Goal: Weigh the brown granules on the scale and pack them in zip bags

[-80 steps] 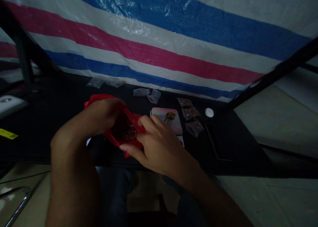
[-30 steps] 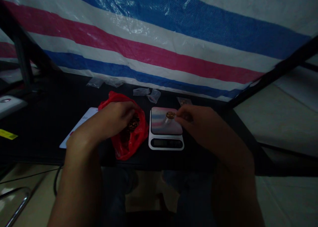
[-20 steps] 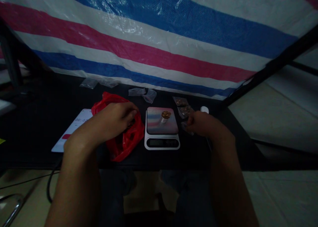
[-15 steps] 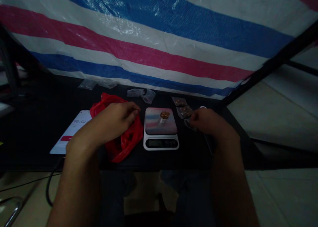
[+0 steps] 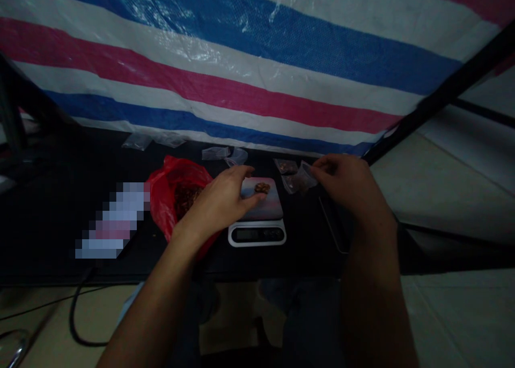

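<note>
My left hand reaches over the kitchen scale, thumb and fingers apart on either side of a small cup of brown pieces on its plate. A gap shows between the fingertips and the pieces; contact with the cup itself is hidden. My right hand pinches the edge of a small clear plastic bag, raised just right of the scale. Filled little bags lie beside it. Under my left forearm, a red plastic bag stands open with brown pieces inside.
More clear bags lie along the back, by the striped sheet. At left lies a blurred-out flat device, with a cable hanging off the front edge. A dark flat object lies near my right forearm.
My left hand has moved right, from above the red bag to the cup on the scale. My right hand has lifted a clear bag slightly up and back. More of the red bag's contents shows.
</note>
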`<state>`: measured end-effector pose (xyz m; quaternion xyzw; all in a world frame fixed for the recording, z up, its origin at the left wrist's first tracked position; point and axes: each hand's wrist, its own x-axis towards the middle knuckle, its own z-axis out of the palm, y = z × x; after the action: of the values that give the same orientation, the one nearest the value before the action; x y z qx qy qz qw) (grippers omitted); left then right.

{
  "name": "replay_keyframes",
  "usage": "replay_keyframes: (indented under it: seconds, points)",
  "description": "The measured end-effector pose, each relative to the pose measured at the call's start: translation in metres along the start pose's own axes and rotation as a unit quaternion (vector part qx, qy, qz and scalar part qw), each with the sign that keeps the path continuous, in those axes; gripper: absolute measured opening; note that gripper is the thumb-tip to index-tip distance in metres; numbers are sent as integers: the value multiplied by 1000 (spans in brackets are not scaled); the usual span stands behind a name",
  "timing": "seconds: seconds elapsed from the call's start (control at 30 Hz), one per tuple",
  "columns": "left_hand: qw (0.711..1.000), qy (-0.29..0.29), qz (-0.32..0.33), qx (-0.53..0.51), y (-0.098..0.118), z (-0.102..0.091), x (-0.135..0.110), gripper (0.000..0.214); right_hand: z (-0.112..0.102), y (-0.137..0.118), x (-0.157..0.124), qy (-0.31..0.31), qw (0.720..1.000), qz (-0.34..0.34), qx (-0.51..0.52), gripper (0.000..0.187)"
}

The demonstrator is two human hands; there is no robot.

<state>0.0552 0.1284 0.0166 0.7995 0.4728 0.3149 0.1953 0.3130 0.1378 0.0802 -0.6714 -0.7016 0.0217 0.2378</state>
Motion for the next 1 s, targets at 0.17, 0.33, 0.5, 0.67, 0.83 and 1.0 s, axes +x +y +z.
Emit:
replay_keyframes:
  seconds: [0.17, 0.33, 0.5, 0.67, 0.83, 1.0]
  points:
    - [987, 134, 74, -39, 20, 2, 1, 71, -10, -25, -11, 64, 986, -48, 144, 7]
    - [974, 196, 109, -34, 34, 0, -1, 67, -2, -63, -25, 40, 946, -101, 306, 3]
    - [981, 166, 80, -61, 19, -17, -4, 44, 11, -67, -17, -32, 915, -110, 388, 9]
    - [998, 31, 18, -50, -5, -31, -6, 50, 29, -30, 0, -118, 938, -108, 306, 17]
    - [997, -63, -42, 15, -25, -27, -4, 57, 47, -8, 2, -244, 950, -99, 165, 46]
    - [993, -107, -47, 28, -30, -17, -2, 64, 56, -13, 1, -271, 944, -104, 158, 42]
